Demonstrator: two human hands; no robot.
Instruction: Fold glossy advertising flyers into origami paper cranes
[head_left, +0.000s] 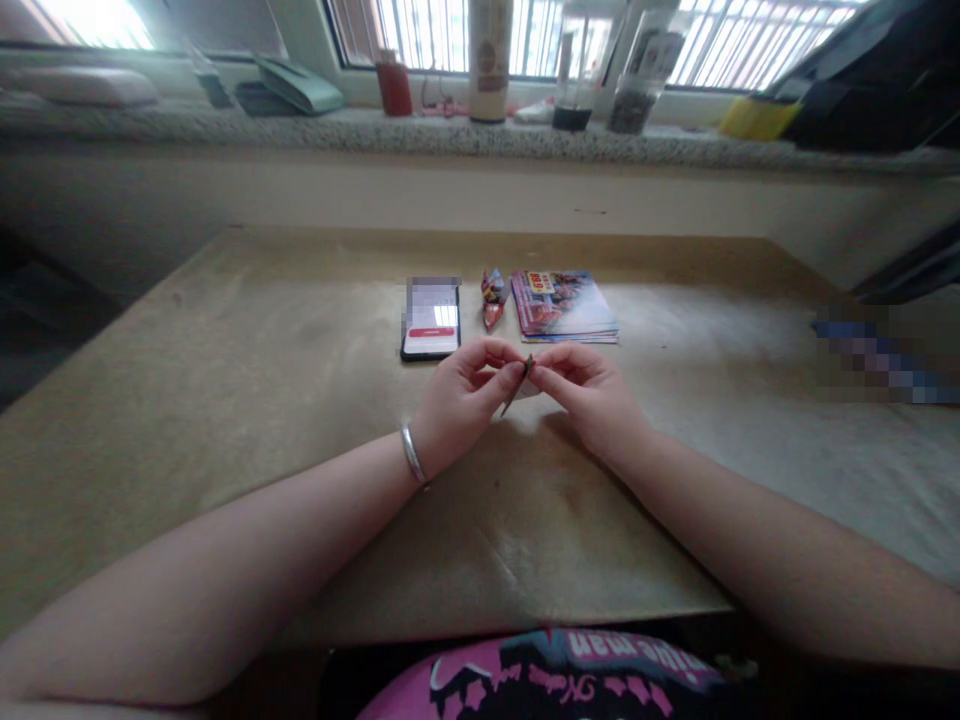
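between the fingertips of both hands, above the near middle of the table (225,380), is a small piece of folded paper (528,387), with a pale face and a thin dark edge slanting down to the left. it is small and mostly covered by fingers, so its exact shape is hard to make out. the left hand (469,400) pinches it between thumb and curled forefinger, and the right hand (596,395) pinches it from the other side in the same way, the two thumb tips nearly meeting. a silver bracelet (412,453) circles the left wrist.

just beyond the hands lies a folded paper shape (493,300), colourful and pointed at its ends. to its left is a phone (431,320), its screen lit and facing up, with a red bar low on it; to its right is a stack of printed sheets (566,305), slightly uneven at the edges.

farther back, a speckled windowsill (300,128) runs beneath barred windows, bearing a red container (394,85), a tall pale bottle (489,70) and, toward the right, something yellow (759,118).
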